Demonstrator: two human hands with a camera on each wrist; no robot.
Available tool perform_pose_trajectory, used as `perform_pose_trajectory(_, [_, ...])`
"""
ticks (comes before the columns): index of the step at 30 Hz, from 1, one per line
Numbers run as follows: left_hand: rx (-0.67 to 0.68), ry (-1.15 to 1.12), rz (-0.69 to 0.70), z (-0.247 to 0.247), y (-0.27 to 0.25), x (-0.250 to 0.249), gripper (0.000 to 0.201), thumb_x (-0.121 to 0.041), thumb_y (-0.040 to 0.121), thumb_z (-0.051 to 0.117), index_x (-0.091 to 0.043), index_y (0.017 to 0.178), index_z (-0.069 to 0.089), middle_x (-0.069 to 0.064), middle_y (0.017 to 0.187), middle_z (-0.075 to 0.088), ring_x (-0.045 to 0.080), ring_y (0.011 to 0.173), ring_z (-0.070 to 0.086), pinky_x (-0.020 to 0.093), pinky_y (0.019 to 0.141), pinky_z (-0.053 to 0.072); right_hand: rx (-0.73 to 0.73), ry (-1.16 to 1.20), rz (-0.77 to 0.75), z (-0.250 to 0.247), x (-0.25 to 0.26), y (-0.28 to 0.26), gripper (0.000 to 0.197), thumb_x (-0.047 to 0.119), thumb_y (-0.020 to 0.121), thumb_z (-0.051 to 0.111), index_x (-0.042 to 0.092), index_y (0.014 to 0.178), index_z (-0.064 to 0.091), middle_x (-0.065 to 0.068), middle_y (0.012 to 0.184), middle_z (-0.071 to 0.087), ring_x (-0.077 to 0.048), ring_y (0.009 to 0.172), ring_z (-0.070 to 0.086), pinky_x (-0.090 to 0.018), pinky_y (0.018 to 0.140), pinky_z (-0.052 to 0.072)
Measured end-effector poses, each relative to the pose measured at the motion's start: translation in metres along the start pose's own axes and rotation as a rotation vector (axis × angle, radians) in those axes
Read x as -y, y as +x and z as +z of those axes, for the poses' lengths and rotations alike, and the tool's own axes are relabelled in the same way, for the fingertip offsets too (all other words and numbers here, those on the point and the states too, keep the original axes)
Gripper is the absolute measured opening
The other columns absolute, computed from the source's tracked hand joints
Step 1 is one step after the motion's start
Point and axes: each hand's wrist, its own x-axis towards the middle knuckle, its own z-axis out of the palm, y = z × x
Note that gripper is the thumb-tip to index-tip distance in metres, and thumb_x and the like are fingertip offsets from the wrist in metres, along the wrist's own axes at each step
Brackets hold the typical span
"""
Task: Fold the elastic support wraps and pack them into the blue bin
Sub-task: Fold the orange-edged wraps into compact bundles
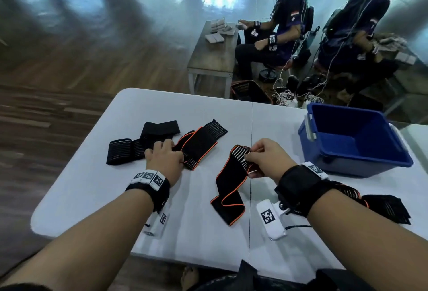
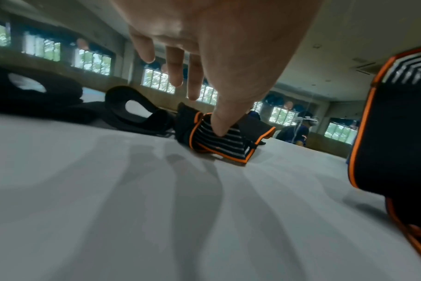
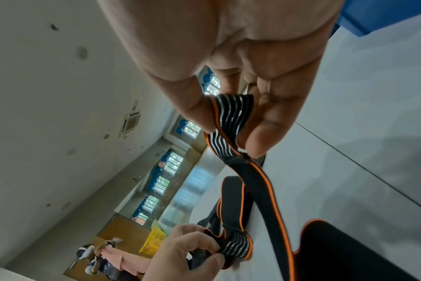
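White folding table [image 1: 92, 175]; two seated people [image 1: 284, 35] behind, wooden table [image 1: 213, 59].

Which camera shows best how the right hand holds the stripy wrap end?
The right wrist view: thumb and fingers pinch the striped end up close. In the head view the right hand mostly hides that grip. The left wrist view shows only that wrap's edge.

From where I stand, the black striped elastic wrap [image 1: 391, 207] by the near right table edge lies half hidden under the right forearm. The left hand [image 1: 165, 156] covers its own fingertips and part of the orange-edged folded wrap [image 1: 196, 146]. The far windows are blurred.
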Motion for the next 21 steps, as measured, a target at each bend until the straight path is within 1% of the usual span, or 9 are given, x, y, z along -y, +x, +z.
perform_pose_trajectory(3, [-0.049,-0.083,0.056,-0.005,0.001,-0.009,0.013,-0.034,0.089,0.064,-0.033,0.099,0.072,-0.004,0.123,0.052,0.028,0.112,0.043,0.043,0.089,0.031,0.039,0.037,-0.023,-0.007,0.004,-0.004,0.022,0.001,0.084,0.074,0.006,0.096,0.056,-0.018,0.091,0.063,-0.029,0.068,0.066,-0.043,0.063,0.062])
perform_pose_trajectory(6, [-0.065,-0.355,0.146,-0.023,0.003,-0.020,0.010,-0.025,0.087,0.069,-0.026,0.096,0.072,-0.007,0.109,0.065,0.025,0.101,0.057,0.037,0.088,0.045,0.062,0.021,-0.071,-0.013,0.007,-0.005,0.024,0.003,0.079,0.081,0.009,0.090,0.060,-0.014,0.089,0.066,-0.023,0.069,0.065,-0.034,0.058,0.057])
perform_pose_trajectory(7, [-0.050,-0.443,0.180,-0.031,0.004,-0.025,0.010,-0.022,0.087,0.070,-0.024,0.096,0.074,-0.008,0.101,0.068,0.021,0.096,0.060,0.035,0.087,0.048,0.045,0.007,-0.093,-0.014,0.009,-0.005,0.023,0.004,0.078,0.081,0.011,0.089,0.062,-0.011,0.087,0.066,-0.020,0.068,0.064,-0.032,0.057,0.055])
perform_pose_trajectory(9, [-0.018,-0.560,0.228,-0.052,0.002,-0.036,0.008,-0.019,0.087,0.071,-0.023,0.094,0.075,-0.015,0.083,0.066,0.004,0.079,0.061,0.026,0.079,0.048,0.001,0.010,-0.141,-0.018,0.014,-0.006,0.020,0.005,0.079,0.081,0.013,0.088,0.065,-0.008,0.086,0.067,-0.017,0.067,0.061,-0.032,0.059,0.052])
perform_pose_trajectory(11, [-0.033,-0.620,0.279,-0.074,-0.001,-0.048,0.009,-0.018,0.089,0.070,-0.027,0.088,0.072,-0.019,0.070,0.061,-0.006,0.066,0.057,0.014,0.067,0.041,-0.024,0.042,-0.179,-0.021,0.020,-0.008,0.017,0.009,0.080,0.081,0.014,0.090,0.068,-0.008,0.087,0.069,-0.018,0.072,0.061,-0.035,0.064,0.049])
perform_pose_trajectory(12, [-0.045,-0.637,0.301,-0.084,-0.002,-0.053,0.012,-0.017,0.089,0.069,-0.029,0.087,0.070,-0.019,0.067,0.061,-0.008,0.065,0.056,0.009,0.064,0.037,-0.027,0.055,-0.200,-0.023,0.023,-0.010,0.015,0.013,0.081,0.081,0.014,0.091,0.070,-0.005,0.087,0.069,-0.016,0.073,0.061,-0.034,0.064,0.048])
perform_pose_trajectory(15, [-0.066,-0.669,0.345,-0.110,-0.005,-0.063,0.012,-0.015,0.093,0.065,-0.026,0.094,0.070,-0.022,0.074,0.063,-0.012,0.072,0.057,0.003,0.067,0.035,-0.038,0.086,-0.274,-0.028,0.036,-0.017,0.007,0.021,0.091,0.071,0.015,0.093,0.073,0.007,0.079,0.068,-0.004,0.071,0.059,-0.023,0.065,0.045])
perform_pose_trajectory(18, [-0.110,-0.669,0.347,-0.132,-0.010,-0.071,0.013,-0.015,0.096,0.059,-0.024,0.095,0.068,-0.017,0.084,0.066,-0.007,0.081,0.058,0.007,0.073,0.036,-0.057,0.089,-0.383,-0.035,0.048,-0.024,0.016,0.006,0.096,0.059,0.009,0.097,0.075,0.004,0.084,0.070,0.009,0.066,0.060,-0.006,0.061,0.043])
perform_pose_trajectory(21, [-0.194,-0.628,0.357,-0.150,-0.017,-0.077,0.005,-0.023,0.089,0.070,-0.025,0.087,0.066,-0.013,0.087,0.064,0.000,0.083,0.057,0.011,0.074,0.037,-0.060,0.059,-0.480,-0.037,0.058,-0.032,0.025,-0.005,0.094,0.056,0.013,0.096,0.075,0.004,0.084,0.072,0.011,0.064,0.060,-0.005,0.061,0.043])
